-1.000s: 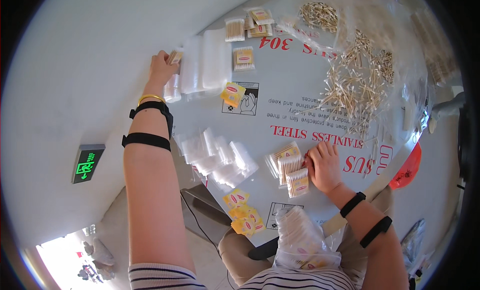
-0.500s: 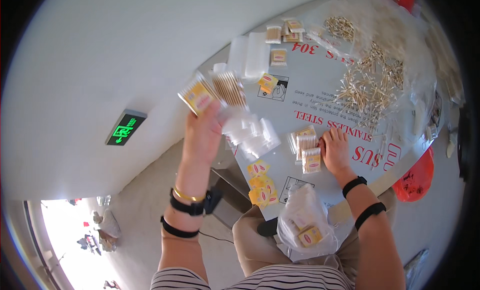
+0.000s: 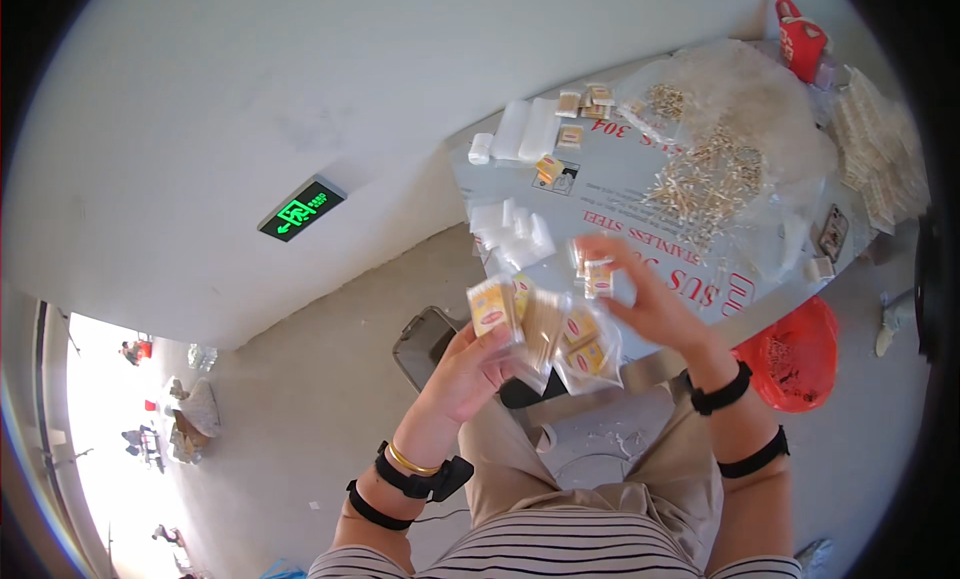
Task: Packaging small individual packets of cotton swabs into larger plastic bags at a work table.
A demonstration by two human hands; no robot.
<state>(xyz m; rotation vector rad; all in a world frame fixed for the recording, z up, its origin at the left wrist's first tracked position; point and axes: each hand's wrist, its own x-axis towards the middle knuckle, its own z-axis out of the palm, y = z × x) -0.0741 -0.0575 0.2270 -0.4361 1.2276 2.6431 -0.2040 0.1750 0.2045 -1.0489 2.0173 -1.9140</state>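
My left hand (image 3: 475,374) is closed around clear packs of cotton swabs, one with a yellow label (image 3: 492,307) and another showing brown sticks (image 3: 541,329). It is held low, by the table's near left edge. My right hand (image 3: 655,299) is slightly blurred, its fingers spread over a small group of swab packs (image 3: 597,279) on the table. Its thumb stands apart from its fingers. Between the hands lies a clear plastic bag (image 3: 590,377) with yellow-labelled packs inside. Partly hidden behind the left hand's packs are yellow labels (image 3: 521,291).
White plastic sleeves (image 3: 515,237) lie at the table's left edge, more sleeves (image 3: 527,129) behind. Loose swabs (image 3: 705,184) spill from a large clear bag (image 3: 770,109). A red bag (image 3: 795,359) hangs beyond the right edge. A phone (image 3: 832,231) lies at the right.
My left hand has come down and right with its packs, from above the sleeves to beside the plastic bag. My right hand has moved from beside the small packs to over them. The view has shifted.
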